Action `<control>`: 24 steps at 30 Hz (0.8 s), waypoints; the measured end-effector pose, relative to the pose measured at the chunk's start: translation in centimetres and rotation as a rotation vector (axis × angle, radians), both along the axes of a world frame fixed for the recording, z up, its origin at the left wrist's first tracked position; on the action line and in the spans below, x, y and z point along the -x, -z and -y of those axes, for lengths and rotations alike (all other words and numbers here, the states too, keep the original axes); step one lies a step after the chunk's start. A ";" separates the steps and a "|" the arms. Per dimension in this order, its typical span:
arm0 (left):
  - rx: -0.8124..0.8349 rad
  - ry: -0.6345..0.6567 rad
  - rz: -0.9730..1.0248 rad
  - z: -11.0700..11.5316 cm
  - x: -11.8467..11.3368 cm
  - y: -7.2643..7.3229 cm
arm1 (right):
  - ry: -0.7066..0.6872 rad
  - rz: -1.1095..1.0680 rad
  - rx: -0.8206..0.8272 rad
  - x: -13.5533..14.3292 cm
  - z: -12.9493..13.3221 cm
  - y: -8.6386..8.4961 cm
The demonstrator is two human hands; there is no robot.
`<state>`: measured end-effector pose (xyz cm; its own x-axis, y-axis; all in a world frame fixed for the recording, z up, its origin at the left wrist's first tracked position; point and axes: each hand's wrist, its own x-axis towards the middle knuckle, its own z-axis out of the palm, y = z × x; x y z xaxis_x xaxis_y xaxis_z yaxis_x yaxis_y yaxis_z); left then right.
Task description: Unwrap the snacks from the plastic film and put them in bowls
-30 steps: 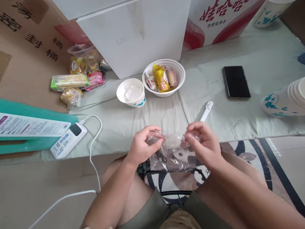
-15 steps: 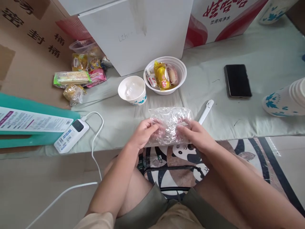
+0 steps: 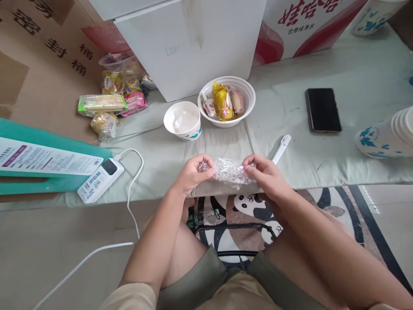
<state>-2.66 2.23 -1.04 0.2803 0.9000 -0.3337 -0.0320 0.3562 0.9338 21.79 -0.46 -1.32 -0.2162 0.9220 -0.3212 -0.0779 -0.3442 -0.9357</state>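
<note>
Between my two hands, at the front edge of the cloth-covered table, is a crumpled sheet of clear plastic film (image 3: 227, 170). My left hand (image 3: 195, 174) pinches its left end between thumb and fingers. At the other end, my right hand (image 3: 263, 172) grips the film the same way. Just beyond the film stands a white paper cup (image 3: 190, 129) with blue leaf prints and something clear inside. Beside the cup, a white bowl (image 3: 248, 110) holds several wrapped snacks (image 3: 222, 103). A white utility knife (image 3: 282, 148) lies past my right hand.
A black phone (image 3: 323, 110) and stacked paper cups (image 3: 383, 135) are on the right. On the left lie packaged snacks (image 3: 103, 104), a white power bank (image 3: 100, 181) with a cable, and a green container (image 3: 48, 142). A white box (image 3: 200, 51) stands behind the bowl.
The film, spread wider before, is now gathered into a narrow strip between my hands. Both hands have closed in on its ends, and the view has shifted slightly.
</note>
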 end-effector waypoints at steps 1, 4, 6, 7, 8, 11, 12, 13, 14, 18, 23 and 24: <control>-0.032 0.011 -0.021 0.1 0.0 0.0 | 0.034 -0.019 0.034 0.2 0.0 0.0; -0.093 0.016 0.037 0.3 0.2 0.0 | 0.009 -0.151 0.105 1.2 0.0 0.0; -0.111 -0.014 0.054 0.4 0.5 0.0 | -0.076 -0.191 0.101 1.9 -0.1 0.1; -0.121 -0.049 0.034 0.4 0.6 0.1 | -0.093 -0.196 0.088 2.2 -0.1 0.1; -0.134 -0.094 0.002 0.4 0.7 0.1 | -0.083 -0.198 0.076 2.5 -0.1 0.1; -0.176 -0.201 -0.065 0.5 1.1 0.4 | 0.011 -0.200 0.067 3.2 -0.1 0.1; -0.178 -0.184 -0.057 0.5 1.2 0.4 | -0.002 -0.204 0.087 3.3 -0.1 0.1; -0.172 -0.140 -0.046 0.5 1.2 0.6 | -0.056 -0.202 0.116 3.5 -0.1 0.1; -0.173 -0.100 -0.052 0.6 1.2 0.7 | -0.132 -0.190 0.141 3.6 -0.1 0.1; -0.469 -0.425 -0.412 0.7 1.1 0.9 | -0.284 0.039 0.067 4.1 0.0 0.1; -0.806 -0.079 -0.509 1.1 0.3 -0.2 | -0.222 0.074 -0.082 4.4 0.0 -0.2; -0.734 0.074 -0.472 1.2 0.0 -0.4 | -0.212 0.009 -0.109 4.4 0.0 -0.3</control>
<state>-2.63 0.99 -0.60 0.3258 0.9177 0.2272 0.4149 -0.3547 0.8379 17.42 -0.42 -1.06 -0.4066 0.8855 -0.2250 -0.0063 -0.2490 -0.9685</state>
